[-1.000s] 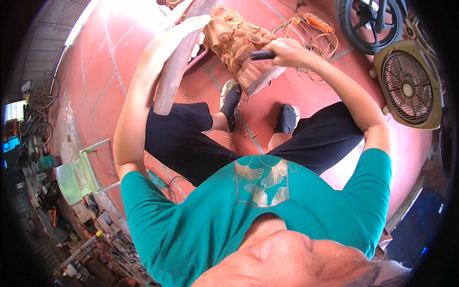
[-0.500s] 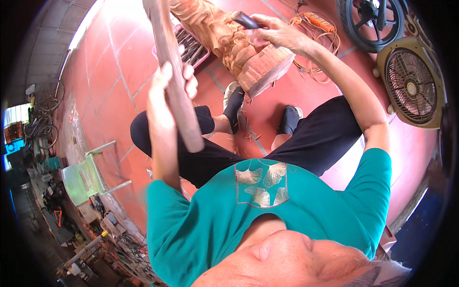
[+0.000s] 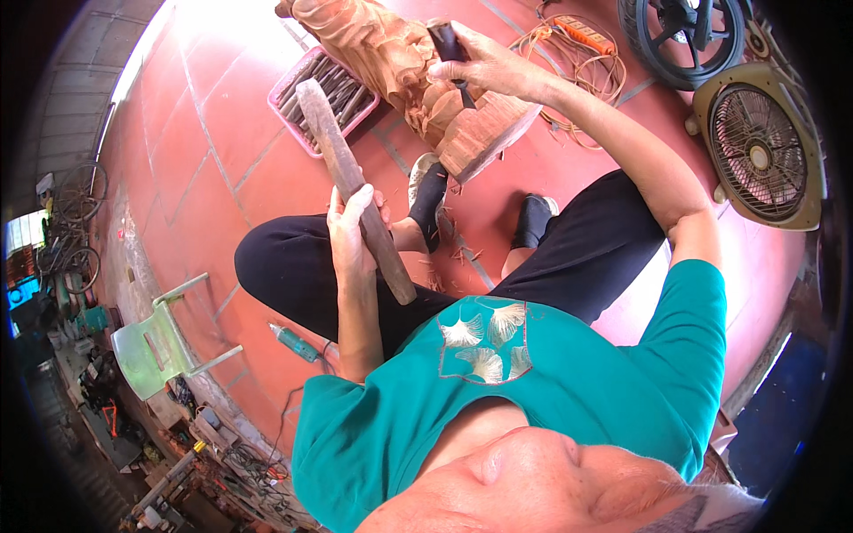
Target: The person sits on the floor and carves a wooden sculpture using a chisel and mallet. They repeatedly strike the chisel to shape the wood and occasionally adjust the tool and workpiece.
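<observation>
No packages, labels, signs or screens show anywhere around the carved brown wooden block (image 3: 418, 80) or on the red tiled floor (image 3: 204, 169) beneath it.

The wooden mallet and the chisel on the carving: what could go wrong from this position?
The left hand raises the wooden mallet, while the right hand holds the chisel on the wood carving. A badly aimed blow might hit the fingers around the chisel. The carving leans near the feet, so a slipping blade may reach them. The wood chips could be slippery.
</observation>
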### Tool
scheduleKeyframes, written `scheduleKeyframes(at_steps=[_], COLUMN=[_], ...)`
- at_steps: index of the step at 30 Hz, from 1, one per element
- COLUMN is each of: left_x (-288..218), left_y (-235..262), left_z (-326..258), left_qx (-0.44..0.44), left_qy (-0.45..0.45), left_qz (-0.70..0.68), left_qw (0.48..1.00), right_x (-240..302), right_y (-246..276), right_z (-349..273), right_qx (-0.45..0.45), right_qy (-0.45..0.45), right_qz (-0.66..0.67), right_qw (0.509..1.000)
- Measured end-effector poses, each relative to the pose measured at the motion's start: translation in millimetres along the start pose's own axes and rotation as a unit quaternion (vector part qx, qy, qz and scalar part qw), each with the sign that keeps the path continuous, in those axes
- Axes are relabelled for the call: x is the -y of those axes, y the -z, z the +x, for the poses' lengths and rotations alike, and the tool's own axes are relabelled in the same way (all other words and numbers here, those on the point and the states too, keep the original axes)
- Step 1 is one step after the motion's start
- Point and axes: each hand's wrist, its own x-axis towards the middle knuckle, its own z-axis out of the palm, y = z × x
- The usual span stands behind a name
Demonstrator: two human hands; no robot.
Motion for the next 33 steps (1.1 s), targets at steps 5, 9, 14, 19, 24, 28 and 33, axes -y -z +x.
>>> scheduleKeyframes(at_steps=[5,9,14,19,24,28,33], left_x=[2,4,6,7,11,13,10], left_y=[-4,-7,-13,-19,-20,-18,-20], left_z=[3,3,-2,-5,-6,-6,-9], left_qx=[0.014,0.010,-0.002,0.028,0.025,0.030,0.037], left_qy=[0.006,0.005,-0.009,-0.041,-0.045,-0.050,-0.055], left_qz=[0.019,0.052,0.073,0.070,0.101,0.108,0.111], left_qw=[1.000,0.999,0.997,0.996,0.994,0.992,0.992], right_x=[-16,-16,5,4,-8,16,19], right_y=[5,1,-1,-3,-12,-11,-14], right_z=[0,-4,-10,-8,-13,-16,-16], right_qx=[0.053,0.108,0.079,0.095,0.082,0.124,0.130], right_qy=[-0.065,-0.041,0.046,0.097,0.114,0.082,0.075], right_qz=[0.071,0.068,-0.078,-0.042,-0.089,-0.064,-0.062], right_qw=[0.994,0.991,0.993,0.990,0.986,0.987,0.987])
